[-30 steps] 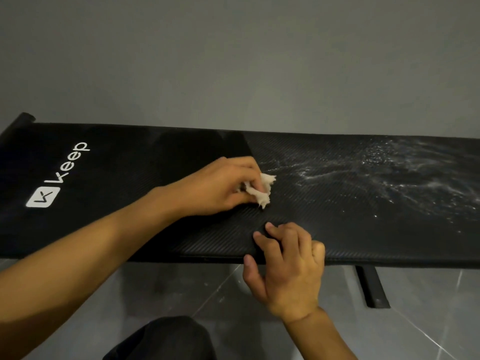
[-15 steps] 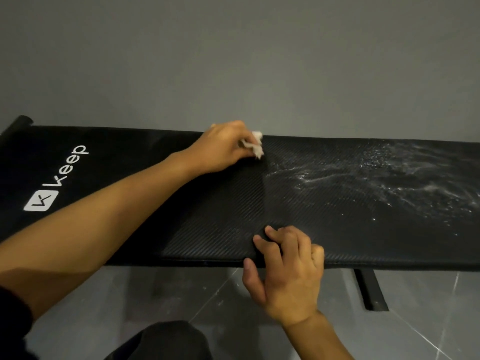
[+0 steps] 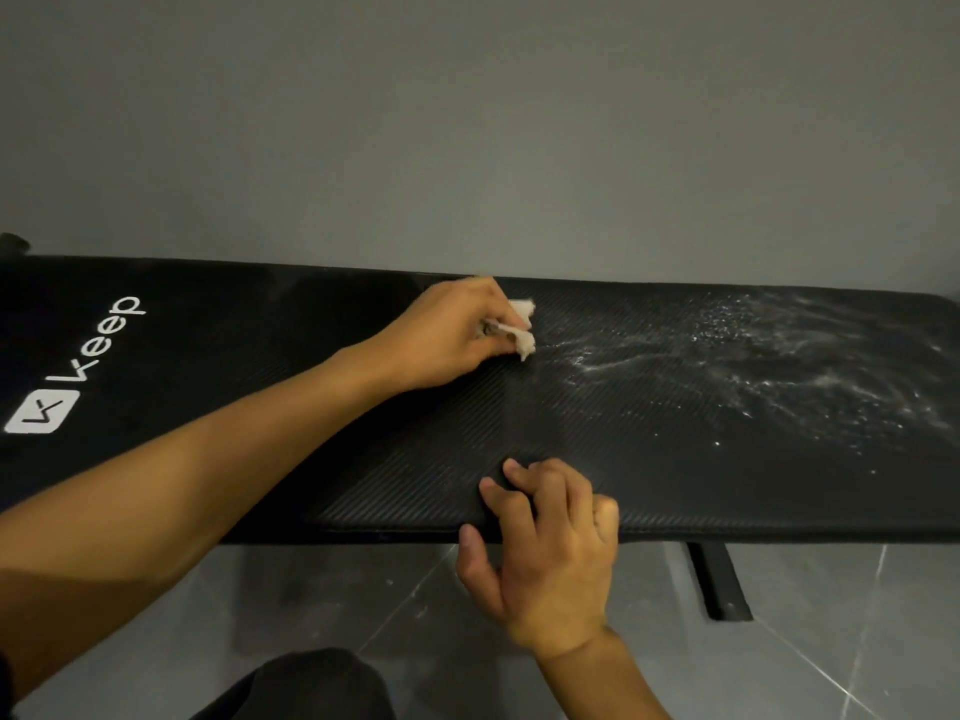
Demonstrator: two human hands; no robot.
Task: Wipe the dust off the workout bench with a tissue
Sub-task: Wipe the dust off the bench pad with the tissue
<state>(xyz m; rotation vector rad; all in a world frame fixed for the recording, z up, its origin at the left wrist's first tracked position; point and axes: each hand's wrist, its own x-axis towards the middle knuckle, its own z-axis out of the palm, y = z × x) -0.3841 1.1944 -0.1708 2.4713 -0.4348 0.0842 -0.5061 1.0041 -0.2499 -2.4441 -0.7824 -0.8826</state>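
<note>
- Between the left hand's (image 3: 447,335) pinched fingers (image 3: 506,317), a crumpled tissue (image 3: 522,332) touches the bench (image 3: 675,491) near its far edge.
- Risk, as I judge it: a small wad could smear the dust (image 3: 779,366) rightward or shred on the ribbed pad.
- Right hand (image 3: 550,558) holds nothing; its loosely curled fingers rest on the near edge.

Long black ribbed padded workout bench (image 3: 363,459) against a grey wall (image 3: 467,122). Left hand (image 3: 447,335) pinches a crumpled white tissue (image 3: 522,330), pressed on the pad near the far edge. White dust (image 3: 779,366) streaks the right half. Right hand (image 3: 550,553) rests fingers on the near edge.
</note>
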